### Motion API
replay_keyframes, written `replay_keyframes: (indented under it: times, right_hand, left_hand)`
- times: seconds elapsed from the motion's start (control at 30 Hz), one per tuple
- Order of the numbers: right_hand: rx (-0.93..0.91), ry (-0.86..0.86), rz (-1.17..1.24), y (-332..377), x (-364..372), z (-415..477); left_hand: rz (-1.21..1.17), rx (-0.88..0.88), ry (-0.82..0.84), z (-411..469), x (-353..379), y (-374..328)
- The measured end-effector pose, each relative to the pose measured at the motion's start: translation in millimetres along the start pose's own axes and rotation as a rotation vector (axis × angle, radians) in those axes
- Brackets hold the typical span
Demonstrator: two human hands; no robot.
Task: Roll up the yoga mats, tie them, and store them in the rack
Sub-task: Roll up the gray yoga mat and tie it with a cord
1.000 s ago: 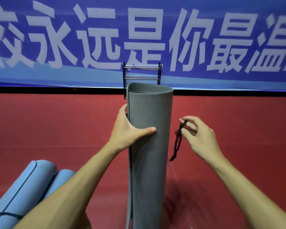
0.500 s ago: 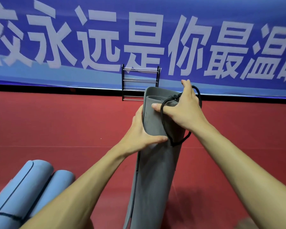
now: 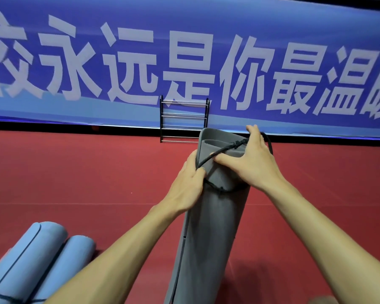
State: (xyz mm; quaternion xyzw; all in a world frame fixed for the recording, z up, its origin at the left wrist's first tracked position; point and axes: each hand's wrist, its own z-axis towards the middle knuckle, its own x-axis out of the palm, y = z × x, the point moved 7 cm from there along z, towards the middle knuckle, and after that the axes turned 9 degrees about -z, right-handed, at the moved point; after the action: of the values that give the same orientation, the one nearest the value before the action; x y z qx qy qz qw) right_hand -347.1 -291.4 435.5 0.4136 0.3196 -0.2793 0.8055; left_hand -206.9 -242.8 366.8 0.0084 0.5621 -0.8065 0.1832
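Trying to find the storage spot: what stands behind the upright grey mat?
A black rack stands behind the grey mat, before the blue banner. The mat's top covers its lower right corner.

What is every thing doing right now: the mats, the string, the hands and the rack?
grey mat: rolled, standing on end, leaning a little.
black cord: loop stretched over the grey mat's top end.
left hand: grips the grey mat near its top, thumb by the cord.
right hand: on the mat's top, holds the loop wide.
blue mats: rolled, lying side by side on the floor.
rack: standing by the banner wall.
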Motion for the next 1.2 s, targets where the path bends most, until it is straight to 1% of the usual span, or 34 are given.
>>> replay_keyframes:
  times: [0.07, 0.13, 0.2, 0.33, 0.4, 0.5, 0.6, 0.67, 0.77, 0.87, 0.97, 1.03, 1.1, 1.2]
  right_hand:
    - [-0.023, 0.01, 0.041, -6, -6, -5]
    - [-0.044, 0.035, 0.114, -10, -11, -10]
    - [-0.065, 0.093, 0.225, -14, -12, -12]
    - [-0.081, 0.177, 0.471, -22, -13, -3]
    - [-0.089, 0.22, 0.499, -22, -18, 2]
    - [-0.095, 0.219, 0.385, -20, -28, 8]
    - [-0.095, 0.214, 0.36, -17, -34, 17]
    - [-0.056, 0.282, 0.401, -18, -30, 21]
    - [0.075, 0.434, 0.508, -25, -16, 24]
    - [0.157, 0.492, 0.52, -33, -2, 29]
    - [0.195, 0.623, 0.68, -31, 16, 22]
    - [0.239, 0.678, 0.847, -30, 25, 13]
    - [0.275, 0.653, 0.978, -37, 33, 10]
    - [0.256, 0.56, 1.126, -46, 39, 10]
  left_hand:
    - [0.062, 0.054, -0.112, 1, -9, -8]
    - [0.077, 0.093, -0.228, 4, -22, -12]
    - [0.01, 0.097, -0.284, 8, -30, -14]
    - [-0.187, 0.027, -0.458, 6, -45, -20]
    - [-0.285, -0.002, -0.495, 5, -49, -27]
    - [-0.372, -0.058, -0.493, 5, -52, -30]
    - [-0.385, -0.107, -0.413, 7, -48, -28]
    - [-0.408, -0.153, -0.401, 10, -47, -22]
    - [-0.51, -0.254, -0.416, 11, -44, -11]
    - [-0.653, -0.357, -0.403, 11, -40, 0]
    - [-0.808, -0.47, -0.402, 14, -34, 21]
    - [-0.842, -0.489, -0.428, 13, -31, 27]
    - [-0.843, -0.462, -0.438, 10, -26, 24]
    - [-0.699, -0.383, -0.408, 8, -23, 15]
